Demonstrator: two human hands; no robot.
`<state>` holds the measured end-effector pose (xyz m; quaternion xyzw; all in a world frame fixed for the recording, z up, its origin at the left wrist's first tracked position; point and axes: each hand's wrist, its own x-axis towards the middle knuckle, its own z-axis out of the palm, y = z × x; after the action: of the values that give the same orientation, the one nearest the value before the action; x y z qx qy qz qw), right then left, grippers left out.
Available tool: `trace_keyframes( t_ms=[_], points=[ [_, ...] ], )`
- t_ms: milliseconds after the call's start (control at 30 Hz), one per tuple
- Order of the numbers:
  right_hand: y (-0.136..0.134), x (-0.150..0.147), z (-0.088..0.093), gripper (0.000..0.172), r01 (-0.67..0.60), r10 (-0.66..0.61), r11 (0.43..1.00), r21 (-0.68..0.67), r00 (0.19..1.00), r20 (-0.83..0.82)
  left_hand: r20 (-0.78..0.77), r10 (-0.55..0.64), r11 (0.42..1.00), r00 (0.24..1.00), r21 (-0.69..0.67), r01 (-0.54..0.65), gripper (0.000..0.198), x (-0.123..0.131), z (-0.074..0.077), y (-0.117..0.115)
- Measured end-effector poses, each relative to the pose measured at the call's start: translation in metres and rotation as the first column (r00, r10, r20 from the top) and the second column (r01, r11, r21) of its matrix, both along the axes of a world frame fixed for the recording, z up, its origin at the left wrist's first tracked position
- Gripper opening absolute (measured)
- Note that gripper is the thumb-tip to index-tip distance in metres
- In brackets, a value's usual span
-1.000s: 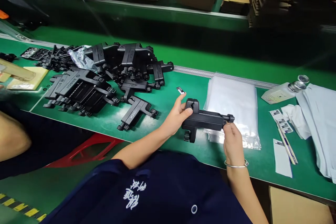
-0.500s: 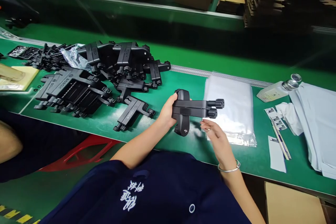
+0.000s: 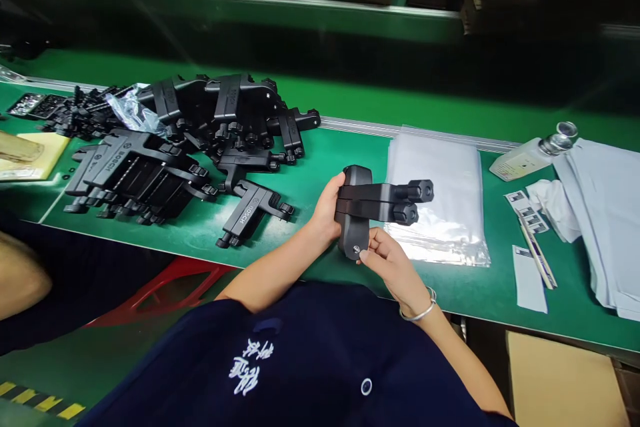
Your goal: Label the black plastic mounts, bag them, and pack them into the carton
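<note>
Holding black bracket above desk: left hand clamped round its body, right hand pinching lower end beside screw, probably for two-point support; knobs jut free toward clear bags.

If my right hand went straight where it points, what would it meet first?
The black bracket, which your right hand appears to touch; beyond it, probably your left hand, though depth is unclear.

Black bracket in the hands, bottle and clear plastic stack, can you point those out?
Black bracket (image 3: 369,203): head view, on its main body.
Bottle (image 3: 523,159): head view, on its pale side.
Clear plastic stack (image 3: 453,197): head view, on its top surface.
</note>
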<state>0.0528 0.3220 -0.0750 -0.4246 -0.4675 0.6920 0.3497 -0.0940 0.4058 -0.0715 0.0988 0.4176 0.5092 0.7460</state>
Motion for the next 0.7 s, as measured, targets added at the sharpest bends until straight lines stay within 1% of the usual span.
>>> trace_keyframes(
  t_ms=[33, 67, 100, 167, 200, 233, 267, 333, 367, 400, 433, 467, 500, 567, 633, 700],
  points=[
    [-0.001, 0.003, 0.001, 0.025, 0.022, -0.022, 0.999, 0.033, 1.0, 0.022, 0.005, -0.016, 1.0, 1.0, -0.003, 0.016, 0.042, 0.0, 0.001, -0.001],
    [-0.001, 0.007, 0.002, 0.03, 0.069, -0.072, 0.994, 0.079, 0.997, 0.029, 0.005, -0.033, 0.999, 0.999, 0.007, 0.033, 0.045, 0.001, 0.003, -0.002],
    [-0.001, 0.011, 0.004, 0.039, 0.142, -0.145, 0.982, 0.127, 0.989, 0.01, -0.006, -0.043, 0.998, 0.999, 0.036, 0.043, 0.049, 0.002, 0.005, -0.004],
    [0.001, 0.021, 0.006, 0.06, 0.315, -0.302, 0.934, 0.168, 0.948, -0.097, -0.069, -0.036, 0.989, 0.997, 0.143, 0.046, 0.059, 0.004, 0.012, -0.009],
    [0.003, 0.025, 0.005, 0.064, 0.394, -0.374, 0.907, 0.15, 0.916, -0.149, -0.111, -0.028, 0.977, 0.993, 0.209, 0.051, 0.066, 0.006, 0.015, -0.012],
    [0.006, 0.028, 0.004, 0.062, 0.461, -0.438, 0.88, 0.113, 0.881, -0.179, -0.152, -0.029, 0.96, 0.988, 0.27, 0.07, 0.075, 0.008, 0.019, -0.015],
    [0.009, 0.031, 0.002, 0.054, 0.511, -0.492, 0.857, 0.068, 0.85, -0.187, -0.181, -0.055, 0.941, 0.982, 0.32, 0.111, 0.083, 0.009, 0.023, -0.018],
    [0.017, 0.034, -0.005, 0.039, 0.588, -0.58, 0.809, -0.006, 0.796, -0.173, -0.193, -0.186, 0.88, 0.963, 0.404, 0.251, 0.099, 0.011, 0.029, -0.024],
    [0.02, 0.035, -0.01, 0.036, 0.608, -0.603, 0.794, -0.029, 0.779, -0.175, -0.185, -0.264, 0.835, 0.946, 0.448, 0.321, 0.105, 0.012, 0.031, -0.027],
    [0.023, 0.035, -0.013, 0.037, 0.609, -0.605, 0.792, -0.044, 0.774, -0.187, -0.183, -0.328, 0.787, 0.927, 0.489, 0.375, 0.108, 0.012, 0.033, -0.028],
    [0.024, 0.036, -0.017, 0.039, 0.599, -0.596, 0.799, -0.052, 0.778, -0.201, -0.191, -0.367, 0.747, 0.911, 0.524, 0.41, 0.11, 0.013, 0.034, -0.03],
    [0.025, 0.036, -0.02, 0.04, 0.582, -0.579, 0.811, -0.055, 0.788, -0.209, -0.209, -0.378, 0.718, 0.902, 0.548, 0.428, 0.11, 0.013, 0.034, -0.031],
    [0.025, 0.036, -0.022, 0.041, 0.562, -0.56, 0.825, -0.056, 0.801, -0.211, -0.235, -0.366, 0.702, 0.9, 0.565, 0.433, 0.108, 0.014, 0.034, -0.032],
    [0.023, 0.037, -0.024, 0.04, 0.53, -0.533, 0.845, -0.072, 0.822, -0.203, -0.288, -0.312, 0.691, 0.905, 0.584, 0.425, 0.104, 0.016, 0.035, -0.033],
    [0.021, 0.038, -0.024, 0.038, 0.526, -0.536, 0.844, -0.107, 0.819, -0.202, -0.324, -0.272, 0.681, 0.906, 0.6, 0.419, 0.102, 0.017, 0.036, -0.033],
    [0.018, 0.037, -0.022, 0.038, 0.53, -0.552, 0.834, -0.153, 0.807, -0.211, -0.354, -0.247, 0.685, 0.902, 0.595, 0.421, 0.101, 0.017, 0.037, -0.031]
  ],
)
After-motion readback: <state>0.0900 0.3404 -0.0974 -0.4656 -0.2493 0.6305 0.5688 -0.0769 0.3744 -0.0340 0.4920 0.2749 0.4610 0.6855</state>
